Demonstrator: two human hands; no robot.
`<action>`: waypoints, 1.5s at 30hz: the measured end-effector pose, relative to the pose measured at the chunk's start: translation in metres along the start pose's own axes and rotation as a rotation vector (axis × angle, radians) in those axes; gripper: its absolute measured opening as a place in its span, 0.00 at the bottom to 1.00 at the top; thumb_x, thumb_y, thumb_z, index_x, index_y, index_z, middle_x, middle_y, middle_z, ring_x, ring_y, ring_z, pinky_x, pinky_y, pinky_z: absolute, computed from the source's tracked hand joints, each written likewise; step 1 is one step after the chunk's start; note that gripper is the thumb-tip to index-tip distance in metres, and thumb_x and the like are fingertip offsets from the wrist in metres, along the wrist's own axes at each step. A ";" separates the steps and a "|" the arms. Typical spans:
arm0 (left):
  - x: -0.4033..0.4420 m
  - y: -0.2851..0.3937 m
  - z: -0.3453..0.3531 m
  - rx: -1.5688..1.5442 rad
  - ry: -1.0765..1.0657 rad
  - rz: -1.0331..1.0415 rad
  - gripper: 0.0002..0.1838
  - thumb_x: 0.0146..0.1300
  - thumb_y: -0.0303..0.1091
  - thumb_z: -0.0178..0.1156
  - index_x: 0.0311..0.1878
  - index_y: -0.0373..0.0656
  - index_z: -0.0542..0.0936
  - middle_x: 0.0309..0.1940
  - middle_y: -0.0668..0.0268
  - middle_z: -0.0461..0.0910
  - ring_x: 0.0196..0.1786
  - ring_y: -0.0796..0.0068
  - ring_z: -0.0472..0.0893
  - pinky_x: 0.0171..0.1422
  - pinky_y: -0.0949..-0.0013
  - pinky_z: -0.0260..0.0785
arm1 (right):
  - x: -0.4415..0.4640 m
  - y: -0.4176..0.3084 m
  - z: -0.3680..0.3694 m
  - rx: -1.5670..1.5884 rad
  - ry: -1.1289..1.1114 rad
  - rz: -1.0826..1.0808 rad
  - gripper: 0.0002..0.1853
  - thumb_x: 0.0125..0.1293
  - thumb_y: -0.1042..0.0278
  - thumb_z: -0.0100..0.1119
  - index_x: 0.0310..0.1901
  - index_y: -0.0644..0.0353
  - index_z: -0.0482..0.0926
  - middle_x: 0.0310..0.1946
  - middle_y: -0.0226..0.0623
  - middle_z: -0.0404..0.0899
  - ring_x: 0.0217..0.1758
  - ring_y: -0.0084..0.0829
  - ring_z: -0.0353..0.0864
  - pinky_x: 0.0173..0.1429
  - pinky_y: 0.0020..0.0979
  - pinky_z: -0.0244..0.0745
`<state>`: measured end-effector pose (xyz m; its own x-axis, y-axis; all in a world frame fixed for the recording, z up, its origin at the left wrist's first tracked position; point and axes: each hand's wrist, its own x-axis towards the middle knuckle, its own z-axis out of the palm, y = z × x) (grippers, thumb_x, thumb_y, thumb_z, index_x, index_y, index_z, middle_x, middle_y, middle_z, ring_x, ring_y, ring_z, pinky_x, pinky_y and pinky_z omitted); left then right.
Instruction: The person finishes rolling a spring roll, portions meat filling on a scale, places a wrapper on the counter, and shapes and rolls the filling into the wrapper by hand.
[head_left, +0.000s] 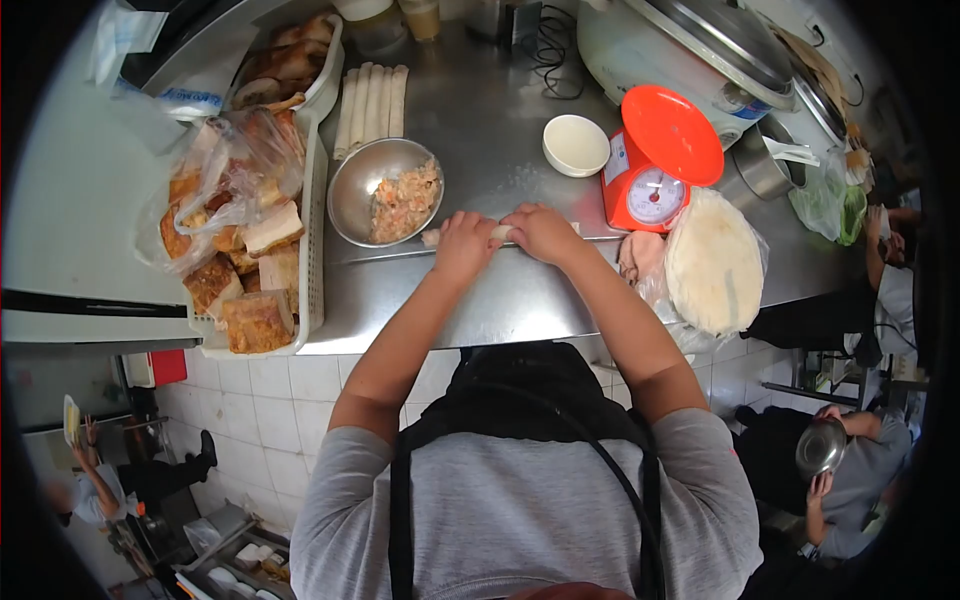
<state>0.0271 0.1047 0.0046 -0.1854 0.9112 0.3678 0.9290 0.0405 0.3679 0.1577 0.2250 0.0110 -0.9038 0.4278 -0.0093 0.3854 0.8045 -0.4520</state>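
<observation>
At the front of the steel counter, my left hand (466,243) and my right hand (541,234) are side by side, fingers curled down over a thin, pale spring roll (501,232). Most of the roll is hidden beneath them. Left of my left hand, a metal bowl (345,192) holds minced filling (408,203). Behind the bowl, several finished rolls (371,108) lie in a row. A stack of round white wrappers (714,262) sits right of my right hand, beside a piece of pinkish material (641,256) whose kind I cannot make out.
A red kitchen scale (660,160) and a small white bowl (576,146) stand at the back right. On the left is a white basket (314,240) of browned meat chunks (258,320). Behind are a large lidded pot (690,60) and a coiled cable (556,50). Other people work nearby.
</observation>
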 end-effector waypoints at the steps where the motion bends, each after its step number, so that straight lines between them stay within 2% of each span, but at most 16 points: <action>1: 0.003 -0.004 -0.001 -0.011 -0.051 -0.009 0.13 0.44 0.36 0.65 0.36 0.47 0.80 0.37 0.68 0.74 0.44 0.65 0.72 0.47 0.59 0.63 | 0.002 -0.001 -0.002 0.007 -0.026 0.015 0.12 0.58 0.61 0.54 0.43 0.47 0.79 0.43 0.34 0.74 0.50 0.40 0.70 0.52 0.41 0.66; 11: -0.001 0.004 -0.015 0.002 -0.254 -0.020 0.13 0.45 0.37 0.65 0.37 0.48 0.80 0.36 0.67 0.75 0.44 0.64 0.72 0.47 0.59 0.65 | -0.014 -0.014 -0.007 -0.031 -0.111 0.023 0.12 0.58 0.60 0.53 0.43 0.47 0.79 0.42 0.35 0.74 0.49 0.40 0.70 0.53 0.40 0.66; 14: -0.021 0.008 -0.014 -0.054 -0.217 0.040 0.14 0.44 0.37 0.65 0.36 0.47 0.79 0.35 0.67 0.75 0.44 0.64 0.72 0.47 0.60 0.65 | -0.039 -0.027 0.002 -0.093 -0.049 0.016 0.13 0.57 0.61 0.54 0.43 0.49 0.78 0.42 0.34 0.73 0.50 0.39 0.70 0.53 0.40 0.66; 17: -0.030 0.016 -0.020 -0.071 -0.199 0.063 0.14 0.44 0.37 0.65 0.36 0.48 0.79 0.34 0.67 0.74 0.44 0.64 0.72 0.46 0.60 0.65 | -0.062 -0.026 0.000 0.027 0.051 -0.066 0.15 0.52 0.60 0.59 0.43 0.50 0.78 0.43 0.33 0.72 0.51 0.38 0.69 0.54 0.40 0.65; 20: -0.026 0.013 -0.022 -0.098 -0.239 0.057 0.14 0.44 0.37 0.65 0.37 0.48 0.79 0.33 0.66 0.75 0.42 0.63 0.73 0.46 0.60 0.66 | -0.074 -0.017 -0.017 -0.033 0.056 0.019 0.18 0.48 0.60 0.63 0.43 0.51 0.77 0.45 0.33 0.71 0.52 0.37 0.68 0.56 0.40 0.63; 23: -0.015 0.010 -0.025 -0.182 -0.346 0.036 0.13 0.48 0.37 0.64 0.39 0.47 0.79 0.32 0.65 0.75 0.40 0.62 0.74 0.45 0.62 0.67 | -0.075 -0.002 -0.026 -0.173 -0.034 0.072 0.21 0.46 0.61 0.64 0.45 0.53 0.76 0.42 0.35 0.74 0.48 0.38 0.72 0.53 0.39 0.66; 25: -0.007 0.012 -0.034 -0.243 -0.476 -0.028 0.12 0.52 0.36 0.63 0.40 0.45 0.78 0.32 0.65 0.76 0.38 0.66 0.75 0.44 0.66 0.68 | -0.070 0.005 -0.041 -0.026 -0.141 0.114 0.20 0.48 0.63 0.63 0.45 0.54 0.74 0.38 0.34 0.76 0.43 0.34 0.75 0.47 0.35 0.69; 26: -0.006 0.011 -0.035 -0.379 -0.533 -0.100 0.13 0.53 0.36 0.62 0.41 0.44 0.77 0.32 0.67 0.75 0.37 0.70 0.75 0.43 0.68 0.68 | -0.067 0.008 -0.049 0.051 -0.194 0.134 0.19 0.49 0.65 0.62 0.45 0.55 0.74 0.35 0.34 0.77 0.40 0.33 0.76 0.44 0.33 0.71; 29: -0.005 0.008 -0.034 -0.815 -0.659 -0.276 0.14 0.57 0.34 0.60 0.45 0.40 0.74 0.32 0.70 0.74 0.35 0.79 0.74 0.41 0.73 0.68 | -0.064 0.006 -0.080 0.465 -0.160 0.237 0.18 0.51 0.68 0.61 0.45 0.57 0.72 0.29 0.33 0.77 0.32 0.25 0.77 0.35 0.26 0.71; 31: -0.005 0.014 -0.035 -1.144 -0.680 -0.331 0.15 0.57 0.33 0.60 0.46 0.38 0.72 0.32 0.72 0.73 0.34 0.84 0.73 0.40 0.76 0.67 | -0.065 -0.008 -0.100 0.634 -0.008 0.207 0.19 0.51 0.70 0.61 0.47 0.58 0.71 0.29 0.32 0.75 0.32 0.21 0.74 0.34 0.23 0.70; 34: 0.009 0.044 -0.052 -1.135 -0.748 -0.314 0.17 0.56 0.32 0.58 0.48 0.38 0.70 0.35 0.71 0.73 0.33 0.82 0.74 0.40 0.74 0.69 | -0.065 -0.044 -0.126 0.753 0.217 0.104 0.23 0.51 0.72 0.62 0.50 0.60 0.68 0.30 0.31 0.74 0.31 0.18 0.73 0.34 0.23 0.70; 36: 0.020 0.069 -0.064 -1.254 -0.593 -0.283 0.16 0.56 0.30 0.58 0.47 0.38 0.70 0.35 0.70 0.73 0.34 0.82 0.74 0.40 0.74 0.69 | -0.065 -0.063 -0.128 0.818 0.311 0.027 0.26 0.51 0.73 0.62 0.53 0.61 0.65 0.31 0.31 0.73 0.30 0.20 0.73 0.35 0.24 0.71; 38: 0.031 0.089 -0.072 -1.387 -0.442 -0.283 0.18 0.52 0.29 0.61 0.47 0.38 0.71 0.36 0.69 0.74 0.34 0.82 0.74 0.41 0.73 0.70 | -0.068 -0.077 -0.125 0.701 0.422 -0.038 0.27 0.50 0.73 0.62 0.53 0.61 0.64 0.30 0.32 0.73 0.30 0.22 0.73 0.34 0.25 0.71; 41: 0.037 0.099 -0.064 -1.257 -0.089 -0.078 0.17 0.52 0.28 0.60 0.46 0.38 0.72 0.36 0.69 0.75 0.35 0.80 0.75 0.42 0.72 0.69 | -0.078 -0.090 -0.121 0.559 0.601 -0.186 0.25 0.50 0.73 0.62 0.51 0.60 0.66 0.31 0.35 0.73 0.31 0.28 0.73 0.37 0.26 0.70; 43: 0.036 0.103 -0.069 -1.214 -0.026 -0.083 0.15 0.52 0.27 0.59 0.45 0.39 0.72 0.35 0.68 0.75 0.36 0.78 0.75 0.42 0.71 0.69 | -0.083 -0.086 -0.119 0.467 0.721 -0.332 0.25 0.49 0.73 0.63 0.50 0.59 0.68 0.31 0.36 0.74 0.32 0.30 0.74 0.38 0.28 0.70; 45: 0.037 0.108 -0.076 -1.173 -0.011 -0.112 0.14 0.52 0.27 0.58 0.44 0.40 0.72 0.34 0.67 0.76 0.36 0.77 0.75 0.42 0.71 0.68 | -0.092 -0.084 -0.128 0.347 0.698 -0.362 0.27 0.45 0.66 0.66 0.49 0.58 0.70 0.38 0.39 0.72 0.38 0.37 0.72 0.44 0.33 0.68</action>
<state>0.0960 0.1114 0.1223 -0.2389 0.9303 0.2785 0.0432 -0.2763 0.9601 0.2321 0.1709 0.1639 -0.5953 0.4158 0.6876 -0.0862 0.8178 -0.5691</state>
